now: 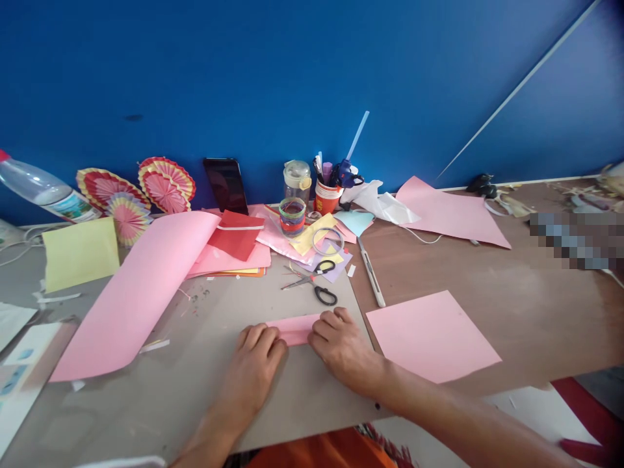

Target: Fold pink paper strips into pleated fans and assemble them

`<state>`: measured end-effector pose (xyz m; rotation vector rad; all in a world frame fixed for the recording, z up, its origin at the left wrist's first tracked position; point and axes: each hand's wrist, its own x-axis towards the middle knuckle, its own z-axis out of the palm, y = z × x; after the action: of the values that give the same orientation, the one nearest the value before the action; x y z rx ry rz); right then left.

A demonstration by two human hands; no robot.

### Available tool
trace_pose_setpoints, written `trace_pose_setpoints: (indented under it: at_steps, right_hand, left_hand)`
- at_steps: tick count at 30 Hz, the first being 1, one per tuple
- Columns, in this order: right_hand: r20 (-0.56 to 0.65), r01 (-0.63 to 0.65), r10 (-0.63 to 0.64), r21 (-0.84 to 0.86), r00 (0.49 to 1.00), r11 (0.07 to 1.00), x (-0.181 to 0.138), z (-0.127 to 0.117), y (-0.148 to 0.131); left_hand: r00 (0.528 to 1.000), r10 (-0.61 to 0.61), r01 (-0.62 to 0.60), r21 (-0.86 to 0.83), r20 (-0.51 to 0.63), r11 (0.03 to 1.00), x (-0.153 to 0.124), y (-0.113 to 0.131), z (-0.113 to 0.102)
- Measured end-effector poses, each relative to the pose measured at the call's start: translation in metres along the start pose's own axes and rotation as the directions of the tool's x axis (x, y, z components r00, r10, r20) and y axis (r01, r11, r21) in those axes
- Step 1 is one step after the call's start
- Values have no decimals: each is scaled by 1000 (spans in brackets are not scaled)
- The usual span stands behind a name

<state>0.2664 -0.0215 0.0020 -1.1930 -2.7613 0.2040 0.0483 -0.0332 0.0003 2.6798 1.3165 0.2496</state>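
Note:
A narrow folded strip of pink paper (pixel 295 330) lies on the grey table top in front of me. My left hand (pixel 258 354) is closed on its left end, fingers curled over the paper. At the strip's right end, my right hand (pixel 341 344) grips it the same way. The fingertips hide both ends. Just beyond the strip rest scissors (pixel 314 281) with black handles, blades pointing left. A pink paper sheet (pixel 433 335) lies flat to the right of my right hand, and a white utility knife (pixel 372 273) is behind that sheet.
A large curled pink sheet (pixel 141 286) spreads over the left side. Pleated paper fans (pixel 166 185), a phone (pixel 225 184), a clear jar (pixel 297 179) and an orange cup (pixel 326 197) holding pens stand along the blue wall. A plastic bottle (pixel 46 192) leans at far left.

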Motion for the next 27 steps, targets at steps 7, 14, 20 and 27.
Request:
trace_pose_setpoints:
  at_steps: [7, 14, 20, 27]
  right_hand:
    - [102, 85, -82, -30, 991, 996, 14, -6, 9]
    - [177, 146, -130, -82, 976, 986, 26, -9, 7]
    - [146, 67, -61, -37, 987, 997, 28, -9, 5]
    - [340, -70, -28, 273, 940, 960, 39, -39, 14]
  left_hand:
    - [993, 36, -39, 22, 114, 999, 12, -3, -10]
    - [983, 47, -68, 115, 178, 991, 23, 0, -16]
    - [990, 15, -32, 117, 143, 993, 23, -1, -13]
    - [952, -120, 194, -251, 283, 948, 21, -6, -42]
